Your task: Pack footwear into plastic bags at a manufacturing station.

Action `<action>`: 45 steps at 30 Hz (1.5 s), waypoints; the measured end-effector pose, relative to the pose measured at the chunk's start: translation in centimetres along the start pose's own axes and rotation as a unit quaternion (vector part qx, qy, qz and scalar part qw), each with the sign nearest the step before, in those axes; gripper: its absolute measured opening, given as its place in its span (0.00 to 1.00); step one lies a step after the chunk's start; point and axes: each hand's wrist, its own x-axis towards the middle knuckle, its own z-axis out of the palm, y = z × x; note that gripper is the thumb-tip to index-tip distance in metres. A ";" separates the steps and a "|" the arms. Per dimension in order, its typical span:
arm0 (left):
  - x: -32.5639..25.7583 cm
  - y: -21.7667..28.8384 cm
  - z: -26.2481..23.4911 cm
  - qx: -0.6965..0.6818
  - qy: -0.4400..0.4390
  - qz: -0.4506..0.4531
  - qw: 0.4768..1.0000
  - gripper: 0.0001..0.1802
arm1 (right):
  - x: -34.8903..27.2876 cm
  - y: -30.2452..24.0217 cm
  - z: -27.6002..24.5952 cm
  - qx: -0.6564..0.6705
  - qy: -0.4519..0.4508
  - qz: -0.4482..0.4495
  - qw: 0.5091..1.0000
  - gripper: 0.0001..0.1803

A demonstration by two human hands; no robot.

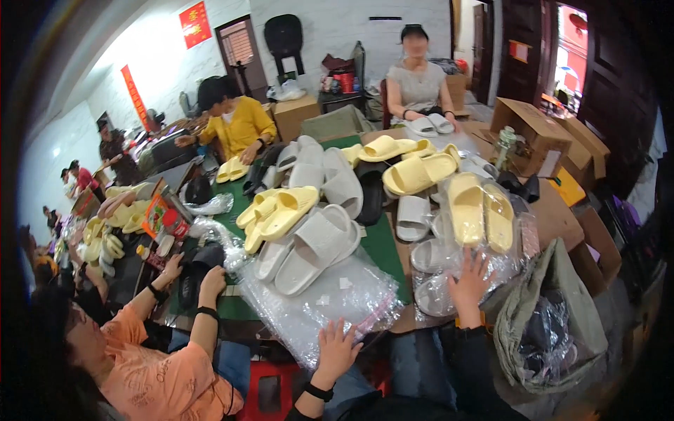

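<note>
My left hand (336,353) lies flat, fingers spread, at the near edge of a stack of clear plastic bags (305,324). A pair of grey slide slippers (312,251) rests on the far part of that stack. Further right, my right hand (470,286) is open too, its fingertips close to a pair of yellow slippers (481,210) in clear plastic; whether they touch it I cannot tell. Grey slippers (434,296) in clear wrapping sit just left of this hand. Neither hand holds anything.
More yellow slippers (420,173) and grey slippers are heaped across the green table (385,254). A co-worker in orange (158,365) handles black slippers at left; others (242,126) sit across. An olive sack (512,330) and cardboard boxes (528,137) stand at right.
</note>
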 end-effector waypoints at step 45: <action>0.0 0.3 0.1 0.016 -0.005 -0.007 1.000 0.33 | 0.1 -0.1 0.5 -0.037 0.005 0.021 0.999 0.51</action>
